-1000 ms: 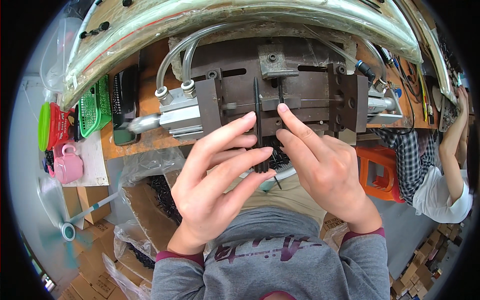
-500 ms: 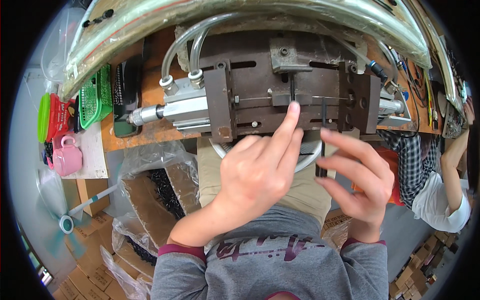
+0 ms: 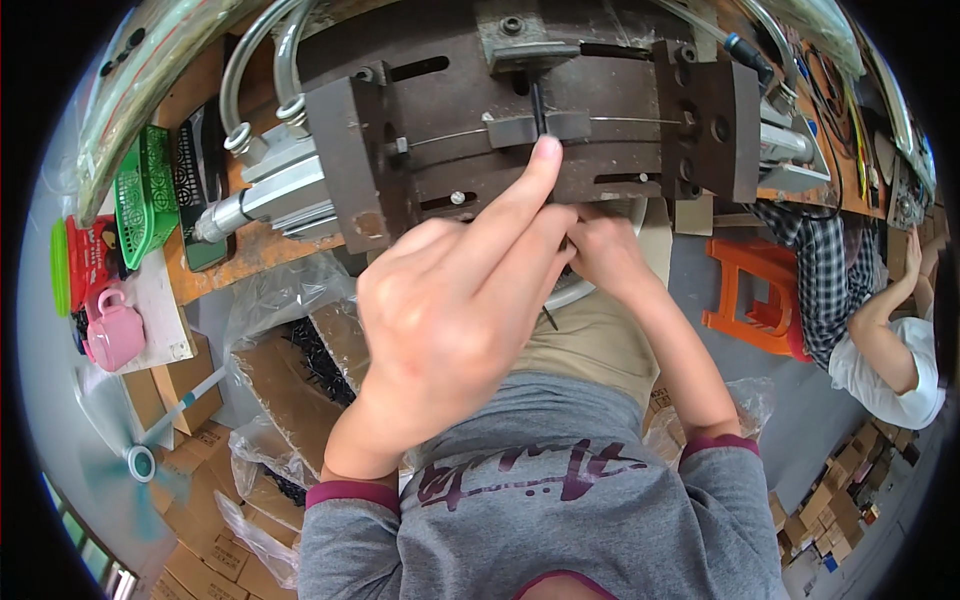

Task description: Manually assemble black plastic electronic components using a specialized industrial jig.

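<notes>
Thin black pin (image 3: 538, 108) stands upright in the metal jig (image 3: 530, 120) on the tabletop, left hand (image 3: 455, 300) forefinger pressing its base. Right hand (image 3: 605, 255) curled below, grip unclear. Seating step, likely; next needs steady downward pressure.

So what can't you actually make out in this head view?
- Right hand: its fingertips and whatever they pinch sit behind the left hand.
- Thin dark pin in the brown metal press fixture: the left fingertip covers its lower end.
- Black parts in the clear plastic bag: too small to identify.
- Seated person in a checked shirt: cut off by the picture's edge.
</notes>
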Tool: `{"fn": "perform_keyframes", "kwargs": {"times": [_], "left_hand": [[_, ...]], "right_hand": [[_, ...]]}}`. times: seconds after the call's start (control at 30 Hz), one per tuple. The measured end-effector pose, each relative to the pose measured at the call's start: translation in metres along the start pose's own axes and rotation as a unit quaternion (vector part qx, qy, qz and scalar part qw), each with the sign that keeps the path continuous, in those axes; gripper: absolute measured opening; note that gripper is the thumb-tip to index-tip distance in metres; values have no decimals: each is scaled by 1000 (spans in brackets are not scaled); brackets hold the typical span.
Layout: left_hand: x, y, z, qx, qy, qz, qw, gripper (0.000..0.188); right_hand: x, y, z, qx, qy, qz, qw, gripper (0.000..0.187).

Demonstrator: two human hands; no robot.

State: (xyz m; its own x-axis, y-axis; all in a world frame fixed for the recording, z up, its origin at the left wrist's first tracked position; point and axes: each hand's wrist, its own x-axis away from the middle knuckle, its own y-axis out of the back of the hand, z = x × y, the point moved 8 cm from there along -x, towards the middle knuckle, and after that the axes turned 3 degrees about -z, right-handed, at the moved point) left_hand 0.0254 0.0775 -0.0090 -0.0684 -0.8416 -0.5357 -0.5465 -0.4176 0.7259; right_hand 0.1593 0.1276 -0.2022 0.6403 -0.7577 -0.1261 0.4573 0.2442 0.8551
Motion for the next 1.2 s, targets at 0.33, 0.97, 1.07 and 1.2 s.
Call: {"fn": "perform_keyframes", "kwargs": {"times": [0.33, 0.97, 1.07, 1.2], "left_hand": [[128, -41, 71, 85, 209, 262, 938, 21], [172, -110, 76, 435, 492, 200, 728, 41], [177, -112, 71, 445, 482, 202, 727, 35], [175, -103, 73, 441, 487, 148, 740, 30]], "right_hand": [[-22, -52, -48, -222, -200, -11, 954, 24], [26, -34, 1, -646, -341, 48, 682, 21], [25, -31, 4, -626, -310, 40, 715, 20], [15, -21, -35, -369, -316, -54, 872, 23]]}}
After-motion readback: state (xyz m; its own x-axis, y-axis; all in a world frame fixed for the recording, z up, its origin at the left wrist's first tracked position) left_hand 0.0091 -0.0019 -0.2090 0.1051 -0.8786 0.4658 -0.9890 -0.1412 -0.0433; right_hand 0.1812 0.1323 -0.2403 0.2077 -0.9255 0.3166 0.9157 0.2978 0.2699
